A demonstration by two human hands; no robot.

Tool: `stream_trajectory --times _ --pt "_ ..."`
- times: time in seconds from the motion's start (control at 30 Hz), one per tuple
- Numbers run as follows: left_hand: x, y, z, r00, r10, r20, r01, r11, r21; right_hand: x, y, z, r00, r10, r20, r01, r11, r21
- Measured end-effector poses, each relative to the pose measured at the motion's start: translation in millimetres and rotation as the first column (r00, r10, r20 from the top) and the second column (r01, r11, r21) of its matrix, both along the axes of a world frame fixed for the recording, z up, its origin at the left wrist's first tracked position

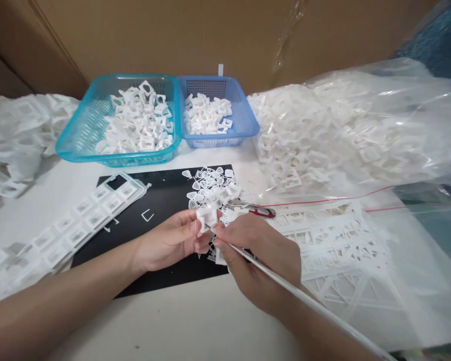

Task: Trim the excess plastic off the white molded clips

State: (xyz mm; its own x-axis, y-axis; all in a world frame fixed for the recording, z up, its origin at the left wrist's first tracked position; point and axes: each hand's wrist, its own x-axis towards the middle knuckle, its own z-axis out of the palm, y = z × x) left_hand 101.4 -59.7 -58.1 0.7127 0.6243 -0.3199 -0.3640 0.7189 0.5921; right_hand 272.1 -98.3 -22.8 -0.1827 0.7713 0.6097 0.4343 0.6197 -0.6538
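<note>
My left hand (pixel 169 243) is closed around a small white plastic part (pixel 206 216), pinching it between thumb and fingers. In my right hand (pixel 266 260) is a long, thin, white rod-like tool (pixel 304 297), gripped like a pen. Its thin dark tip meets the lower edge of the part; the exact contact is too small to make out. The rod runs back over my right forearm to the bottom edge. Just behind my hands, a heap of small white plastic pieces (pixel 208 183) lies on a black mat (pixel 154 200).
A red-handled cutting tool (pixel 263 209) lies beside the heap. Teal (pixel 71 135) and blue (pixel 244 125) baskets at the back hold white parts. A tray of square pieces (pixel 78 220) sits at left. Clear bags (pixel 361 125) and white lattice frames (pixel 342 250) occupy the right.
</note>
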Motion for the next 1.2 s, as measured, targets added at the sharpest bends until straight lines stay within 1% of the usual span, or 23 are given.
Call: stream_trajectory --times 0.1,0.23,0.33,0.43,0.53,0.6,0.67,0.73,0.77,0.8,0.83,0.87,0.9,0.97,1.0,1.03,1.07,1.1,1.13,1.17,1.2 --pt "0 1 0.3 1.0 -0.009 -0.007 0.009 1.0 0.005 -2 1 0.5 1.0 -0.022 0.006 0.022 1.0 0.013" --pt "0 0 1.3 1.0 0.002 0.014 -0.002 0.999 0.038 -4 2 1.3 0.996 -0.082 0.046 0.078 0.994 0.074" --pt "1 -1 3.0 1.0 0.001 0.024 -0.002 0.999 0.052 -4 2 -2.4 0.992 -0.102 0.07 0.094 0.99 0.109" --pt "2 -2 3.9 1.0 0.006 -0.002 -0.006 0.999 0.038 -7 1 -11.3 0.984 -0.1 0.144 0.067 0.974 0.216" --pt "3 -4 2.8 0.998 0.048 -0.031 -0.048 0.999 0.008 -10 2 -18.9 0.962 -0.137 0.236 0.044 0.932 0.359" --pt "3 -4 1.6 0.998 0.064 -0.025 -0.064 0.998 0.002 -7 4 -18.8 0.957 -0.169 0.234 0.068 0.919 0.388" --pt "3 -3 0.9 0.999 0.048 -0.002 -0.048 0.999 0.008 1 5 -13.8 0.955 -0.232 0.183 0.154 0.919 0.362" --pt "2 -1 1.2 0.999 0.034 0.027 -0.034 0.999 -0.001 14 8 -6.4 0.917 -0.381 0.113 0.327 0.885 0.33" --pt "1 0 1.5 0.999 0.031 0.041 -0.03 0.999 -0.013 21 10 -3.1 0.891 -0.446 0.079 0.402 0.858 0.32" --pt "1 1 1.9 0.998 0.029 0.055 -0.027 0.999 -0.03 27 13 -0.7 0.859 -0.512 0.019 0.477 0.812 0.335" --pt "0 1 2.2 0.997 0.025 0.068 -0.022 0.999 -0.048 32 16 0.7 0.813 -0.582 -0.02 0.562 0.774 0.292" --pt "0 1 2.5 0.997 0.019 0.078 -0.014 0.998 -0.064 36 18 1.0 0.802 -0.597 -0.026 0.583 0.773 0.25" --pt "0 1 2.8 0.996 0.013 0.085 -0.006 0.997 -0.076 39 21 0.4 0.807 -0.591 -0.013 0.581 0.788 0.202" --pt "1 1 4.3 0.996 0.004 0.085 0.004 0.996 -0.089 41 25 -2.0 0.849 -0.526 0.047 0.519 0.847 0.114" --pt "2 2 6.3 0.997 0.003 0.074 0.003 0.996 -0.085 41 26 -3.2 0.866 -0.496 0.068 0.49 0.868 0.081" --pt "1 4 9.4 0.999 0.004 0.045 -0.001 0.998 -0.064 41 27 -4.0 0.874 -0.48 0.075 0.477 0.877 0.052" --pt "-1 7 14.1 1.0 0.012 -0.011 -0.012 1.0 -0.011 41 27 -4.5 0.876 -0.477 0.069 0.476 0.879 0.023" --pt "-4 12 20.4 0.994 0.041 -0.097 -0.033 0.996 0.088 41 27 -4.5 0.878 -0.475 0.06 0.476 0.88 -0.008" --pt "-9 20 27.9 0.971 0.1 -0.217 -0.047 0.97 0.237 42 26 -4.3 0.881 -0.471 0.046 0.473 0.88 -0.042" --pt "-16 29 36.4 0.907 0.222 -0.357 -0.044 0.895 0.445 43 26 -3.9 0.885 -0.464 0.032 0.465 0.882 -0.075" --pt "-24 39 45.0 0.791 0.421 -0.443 -0.008 0.732 0.681 43 25 -3.4 0.89 -0.456 0.019 0.455 0.885 -0.1"
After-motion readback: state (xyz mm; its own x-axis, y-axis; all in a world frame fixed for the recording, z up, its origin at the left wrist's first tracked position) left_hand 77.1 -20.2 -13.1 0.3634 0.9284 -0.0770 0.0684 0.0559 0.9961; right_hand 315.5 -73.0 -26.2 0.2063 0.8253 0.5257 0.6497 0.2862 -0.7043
